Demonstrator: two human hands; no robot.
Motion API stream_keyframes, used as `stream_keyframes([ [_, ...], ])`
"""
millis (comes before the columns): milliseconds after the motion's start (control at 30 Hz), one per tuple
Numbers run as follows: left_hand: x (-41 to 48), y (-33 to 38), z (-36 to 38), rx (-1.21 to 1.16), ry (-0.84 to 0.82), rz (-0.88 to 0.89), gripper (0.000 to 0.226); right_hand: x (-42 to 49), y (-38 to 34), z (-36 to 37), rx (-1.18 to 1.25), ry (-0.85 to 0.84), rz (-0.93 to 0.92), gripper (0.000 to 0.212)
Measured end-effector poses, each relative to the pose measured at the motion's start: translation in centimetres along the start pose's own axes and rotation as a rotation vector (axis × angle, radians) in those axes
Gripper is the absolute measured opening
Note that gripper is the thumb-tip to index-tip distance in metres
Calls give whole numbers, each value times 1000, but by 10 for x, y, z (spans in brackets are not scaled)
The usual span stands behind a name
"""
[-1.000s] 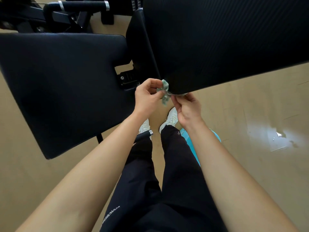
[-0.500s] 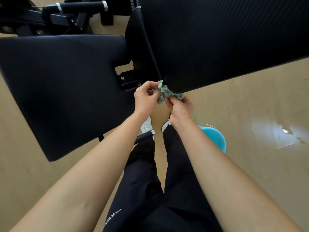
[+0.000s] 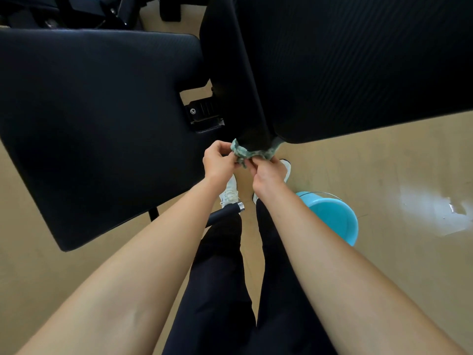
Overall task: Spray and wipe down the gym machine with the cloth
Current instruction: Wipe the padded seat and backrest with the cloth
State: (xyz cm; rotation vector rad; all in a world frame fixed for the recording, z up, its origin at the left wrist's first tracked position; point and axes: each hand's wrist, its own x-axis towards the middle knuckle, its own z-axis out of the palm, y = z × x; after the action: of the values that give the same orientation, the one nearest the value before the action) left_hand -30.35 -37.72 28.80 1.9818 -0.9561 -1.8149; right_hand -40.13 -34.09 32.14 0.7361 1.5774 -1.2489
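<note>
A crumpled green patterned cloth [image 3: 252, 152] is wrapped around the lower corner of the gym machine's black back pad [image 3: 345, 67]. My left hand [image 3: 217, 162] pinches the cloth's left end and my right hand [image 3: 266, 169] grips its right end, the two hands close together just under the pad's corner. The machine's black seat pad [image 3: 97, 124] spreads out to the left, with a black bracket [image 3: 203, 112] between the two pads. No spray bottle is in view.
A turquoise bucket [image 3: 335, 216] stands on the tan floor to the right of my legs. A black handle with a silver end cap [image 3: 226, 211] sticks out under the seat near my white shoes [image 3: 230, 190]. A wet, shiny patch [image 3: 440, 211] lies at the right.
Both hands have drawn the cloth further around the pad's lower corner and come closer together. The view has tilted down, so more of the bucket shows.
</note>
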Motion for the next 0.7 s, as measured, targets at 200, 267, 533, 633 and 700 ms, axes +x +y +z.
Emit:
stream_keyframes([
  [200, 28, -19, 4, 2, 107, -141, 15, 30, 18, 7, -15, 39, 53, 31],
  [267, 35, -24, 6, 10, 147, -195, 15, 35, 21, 9, -21, 38, 66, 29],
  [533, 20, -8, 8, -166, 54, -245, 22, 31, 14, -3, 41, -75, 87, 25],
  [633, -3, 3, 3, -286, 2, -236, 16, 18, 5, -14, 73, -134, 60, 21],
  [700, -20, 13, 4, -324, -13, -208, 19, 7, -2, -19, 73, -163, 23, 20],
])
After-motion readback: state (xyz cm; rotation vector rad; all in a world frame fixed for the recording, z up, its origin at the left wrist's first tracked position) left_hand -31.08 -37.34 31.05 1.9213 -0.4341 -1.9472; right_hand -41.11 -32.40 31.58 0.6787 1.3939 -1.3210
